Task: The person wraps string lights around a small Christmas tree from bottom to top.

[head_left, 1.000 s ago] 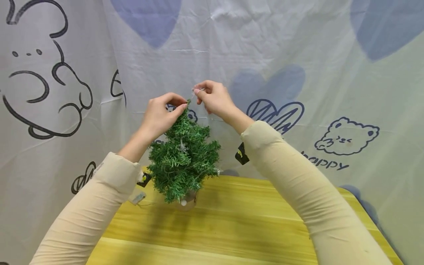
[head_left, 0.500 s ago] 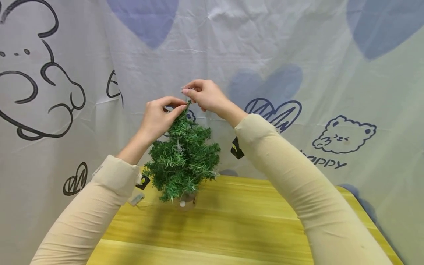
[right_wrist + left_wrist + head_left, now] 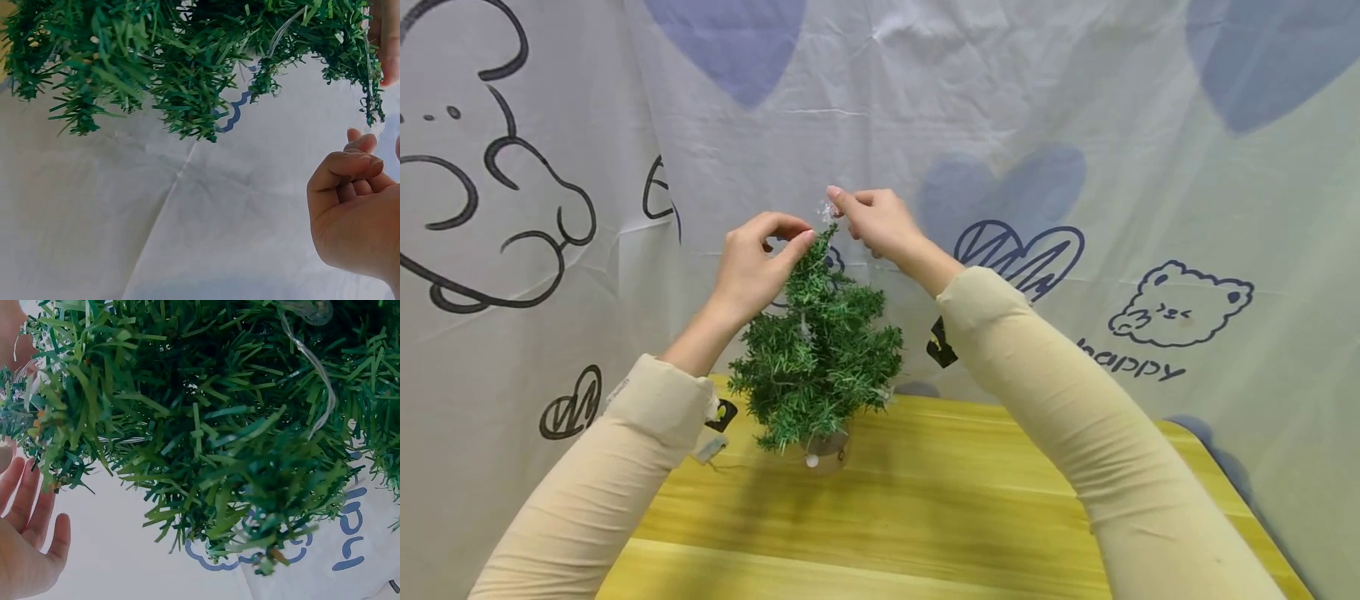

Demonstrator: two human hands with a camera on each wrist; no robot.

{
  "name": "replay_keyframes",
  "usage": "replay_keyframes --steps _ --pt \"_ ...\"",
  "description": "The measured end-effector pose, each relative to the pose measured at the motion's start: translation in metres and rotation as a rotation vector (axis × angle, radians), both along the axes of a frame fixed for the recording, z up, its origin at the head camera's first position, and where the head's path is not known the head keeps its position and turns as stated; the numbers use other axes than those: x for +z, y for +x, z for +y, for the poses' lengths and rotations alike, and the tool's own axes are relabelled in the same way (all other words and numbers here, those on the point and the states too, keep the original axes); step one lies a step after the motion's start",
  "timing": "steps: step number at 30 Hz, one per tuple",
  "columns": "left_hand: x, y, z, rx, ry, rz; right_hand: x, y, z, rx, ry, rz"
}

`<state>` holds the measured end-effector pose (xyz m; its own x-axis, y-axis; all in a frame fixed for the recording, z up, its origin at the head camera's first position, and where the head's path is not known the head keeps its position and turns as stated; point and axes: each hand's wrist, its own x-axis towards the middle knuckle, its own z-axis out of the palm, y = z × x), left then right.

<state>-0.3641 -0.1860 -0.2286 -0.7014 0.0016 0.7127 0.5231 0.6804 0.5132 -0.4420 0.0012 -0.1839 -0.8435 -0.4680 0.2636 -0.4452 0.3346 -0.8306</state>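
A small artificial Christmas tree (image 3: 820, 358) stands in a pot (image 3: 827, 454) on the table. Thin clear wire (image 3: 319, 375) runs through its branches. My left hand (image 3: 756, 258) is at the left side of the treetop, thumb and index fingertips close together against the needles; I cannot tell whether they pinch the tip. Just above the tip, my right hand (image 3: 883, 221) holds a small clear snowflake-like ornament (image 3: 826, 211) with thumb and fingers. In the right wrist view, the right hand's fingers (image 3: 359, 159) are curled beside the tip. Another pale snowflake ornament (image 3: 806, 330) hangs on the tree's front.
A small pale box (image 3: 709, 450) with a thin wire lies on the yellow wood-grain table (image 3: 925, 500), left of the pot. A white printed curtain (image 3: 1000, 100) hangs close behind the tree and along the left side.
My right hand moved left over the treetop, then slightly back right, with the ornament now showing at the tip. My left fingertips shifted a little left from the tip.
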Motion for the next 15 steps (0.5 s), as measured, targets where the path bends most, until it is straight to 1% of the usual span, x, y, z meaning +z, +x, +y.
replay_keyframes --steps 4,6,8,10,13,15 --pt "-0.003 0.002 0.0 -0.005 0.025 0.008 -0.005 0.001 0.014 -0.039 -0.007 0.015" --pt "-0.005 0.006 -0.002 0.004 0.029 0.012 -0.008 0.004 0.023 -0.061 -0.002 0.058" --pt "-0.007 0.012 -0.006 0.029 0.013 0.014 -0.013 0.008 0.033 -0.084 0.024 0.135" --pt "-0.01 0.02 -0.01 0.056 -0.025 0.02 -0.021 0.014 0.046 -0.106 0.055 0.239" --pt "-0.016 0.034 -0.016 0.109 -0.105 0.021 -0.037 0.025 0.072 -0.137 0.101 0.4" --pt "-0.023 0.046 -0.019 0.146 -0.161 0.014 -0.051 0.033 0.09 -0.147 0.107 0.495"
